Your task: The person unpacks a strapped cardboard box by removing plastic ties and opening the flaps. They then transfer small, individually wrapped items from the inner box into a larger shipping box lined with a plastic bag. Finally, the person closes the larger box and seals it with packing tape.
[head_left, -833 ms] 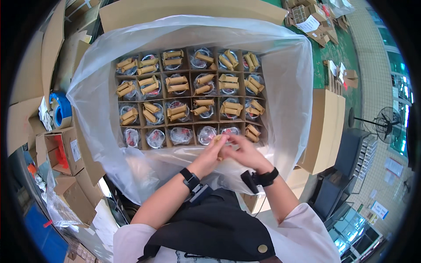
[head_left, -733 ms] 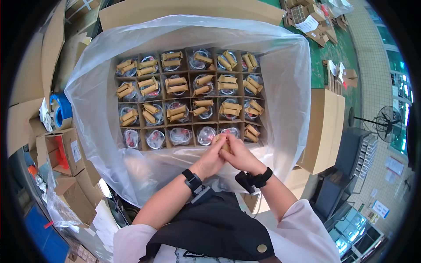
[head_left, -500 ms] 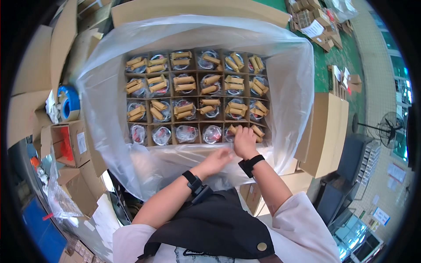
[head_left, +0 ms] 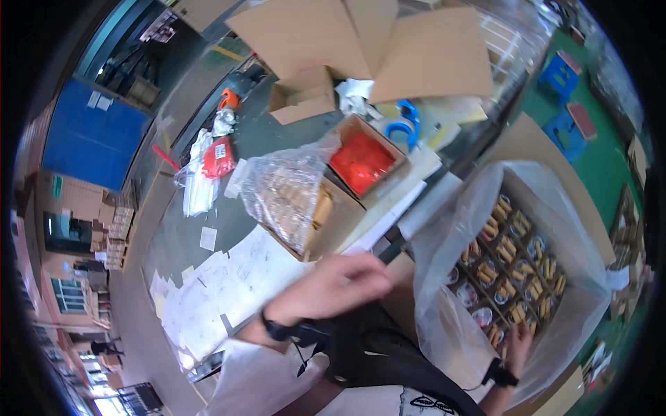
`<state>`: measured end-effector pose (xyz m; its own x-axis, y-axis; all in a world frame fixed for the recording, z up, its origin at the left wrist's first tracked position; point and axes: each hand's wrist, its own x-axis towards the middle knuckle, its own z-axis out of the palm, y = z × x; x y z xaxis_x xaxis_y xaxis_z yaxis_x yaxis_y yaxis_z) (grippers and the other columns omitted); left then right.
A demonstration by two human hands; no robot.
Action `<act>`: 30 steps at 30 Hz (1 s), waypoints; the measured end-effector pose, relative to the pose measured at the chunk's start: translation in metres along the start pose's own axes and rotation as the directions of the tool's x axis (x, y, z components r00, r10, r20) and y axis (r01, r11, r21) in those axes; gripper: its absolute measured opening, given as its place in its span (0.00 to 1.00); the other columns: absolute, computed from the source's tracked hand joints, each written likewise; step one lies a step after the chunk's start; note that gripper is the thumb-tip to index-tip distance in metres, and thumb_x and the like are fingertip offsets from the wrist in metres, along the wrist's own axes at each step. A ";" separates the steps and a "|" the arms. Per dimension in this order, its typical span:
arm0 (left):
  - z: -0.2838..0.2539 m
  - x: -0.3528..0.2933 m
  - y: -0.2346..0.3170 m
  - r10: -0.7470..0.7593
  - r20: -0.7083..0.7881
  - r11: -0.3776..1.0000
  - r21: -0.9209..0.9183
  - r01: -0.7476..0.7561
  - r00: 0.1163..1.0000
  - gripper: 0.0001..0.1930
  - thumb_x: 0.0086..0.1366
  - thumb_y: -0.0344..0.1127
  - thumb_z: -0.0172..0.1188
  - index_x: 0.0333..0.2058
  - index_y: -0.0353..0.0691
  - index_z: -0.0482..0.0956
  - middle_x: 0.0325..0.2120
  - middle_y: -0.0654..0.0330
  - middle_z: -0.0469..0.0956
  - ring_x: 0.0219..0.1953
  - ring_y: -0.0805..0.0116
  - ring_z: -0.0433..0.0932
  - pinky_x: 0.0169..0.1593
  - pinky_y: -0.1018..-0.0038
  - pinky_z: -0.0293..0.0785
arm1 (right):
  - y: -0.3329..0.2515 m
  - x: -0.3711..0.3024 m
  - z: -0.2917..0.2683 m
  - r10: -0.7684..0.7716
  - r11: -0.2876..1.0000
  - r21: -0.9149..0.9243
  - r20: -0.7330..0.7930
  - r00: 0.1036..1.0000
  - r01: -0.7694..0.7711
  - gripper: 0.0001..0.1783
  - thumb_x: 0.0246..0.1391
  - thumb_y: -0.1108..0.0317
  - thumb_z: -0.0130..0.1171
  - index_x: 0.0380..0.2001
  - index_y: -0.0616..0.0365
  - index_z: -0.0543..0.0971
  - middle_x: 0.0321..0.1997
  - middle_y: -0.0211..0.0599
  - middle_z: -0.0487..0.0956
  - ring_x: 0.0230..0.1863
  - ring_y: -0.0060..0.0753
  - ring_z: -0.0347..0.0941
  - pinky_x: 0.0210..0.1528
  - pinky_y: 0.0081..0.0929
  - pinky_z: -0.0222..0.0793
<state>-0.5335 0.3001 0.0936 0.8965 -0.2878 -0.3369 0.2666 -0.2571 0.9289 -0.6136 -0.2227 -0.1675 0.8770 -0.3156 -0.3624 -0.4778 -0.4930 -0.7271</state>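
Note:
My left hand [head_left: 333, 284] hangs over the white papers beside an open carton, its fingers loosely bent and somewhat blurred, with nothing visible in it. That carton [head_left: 340, 236] holds small brown paper packets [head_left: 284, 201] under bubble wrap [head_left: 267, 184]. At the near edge of the large divided box, my right hand [head_left: 517, 347] reaches down to the brown packets in a compartment; its fingertips are partly hidden. Cardboard dividers [head_left: 510, 281] separate plastic-wrapped round items, most with brown packets on top. A few wrapped items [head_left: 482, 317] on the near side show no packets.
A clear plastic liner [head_left: 444, 305] drapes over the big box's walls. On the worktable [head_left: 236, 218] are a small box of red plastic [head_left: 361, 163], a blue tape roll [head_left: 402, 128], white papers [head_left: 229, 284] and a red bag [head_left: 219, 158]. Blue stools [head_left: 558, 80] stand on the green floor.
The view has swung left toward the worktable, so the divided box now sits at the right. My left hand has moved away from the box to the table; my right hand stays at the box.

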 end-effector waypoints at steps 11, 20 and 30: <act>-0.253 0.007 -0.083 0.333 -0.567 0.941 0.246 -0.231 0.754 0.34 0.50 0.34 0.64 0.55 0.32 0.63 0.45 0.51 0.75 0.40 0.63 0.78 0.43 0.68 0.74 | -0.476 -0.071 0.208 -0.568 0.818 0.365 0.635 0.524 0.444 0.13 0.58 0.73 0.53 0.45 0.65 0.72 0.33 0.32 0.75 0.33 0.21 0.69 0.38 0.21 0.67; -0.216 -0.297 -0.230 -0.509 -0.678 0.856 -0.468 0.222 0.530 0.23 0.62 0.41 0.57 0.51 0.32 0.70 0.28 0.61 0.75 0.24 0.75 0.73 0.26 0.79 0.70 | -0.532 -0.053 0.302 -0.564 -0.202 0.108 0.800 -0.206 0.973 0.22 0.40 0.76 0.57 0.44 0.62 0.73 0.49 0.39 0.71 0.53 0.39 0.66 0.55 0.32 0.63; -0.159 -0.143 -0.068 0.314 -0.597 0.936 0.066 -0.345 0.738 0.11 0.59 0.31 0.61 0.40 0.37 0.76 0.30 0.57 0.76 0.29 0.65 0.76 0.35 0.70 0.73 | -0.553 -0.066 0.345 -0.353 -0.621 0.121 0.839 -0.415 0.774 0.25 0.46 0.72 0.52 0.51 0.61 0.70 0.53 0.39 0.69 0.57 0.36 0.63 0.59 0.32 0.56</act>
<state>-0.6237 0.5053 0.1032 0.9566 0.2580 0.1353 -0.0834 -0.2023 0.9758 -0.3895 0.3509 0.0573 -0.1524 0.9849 -0.0820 0.9820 0.1603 0.1001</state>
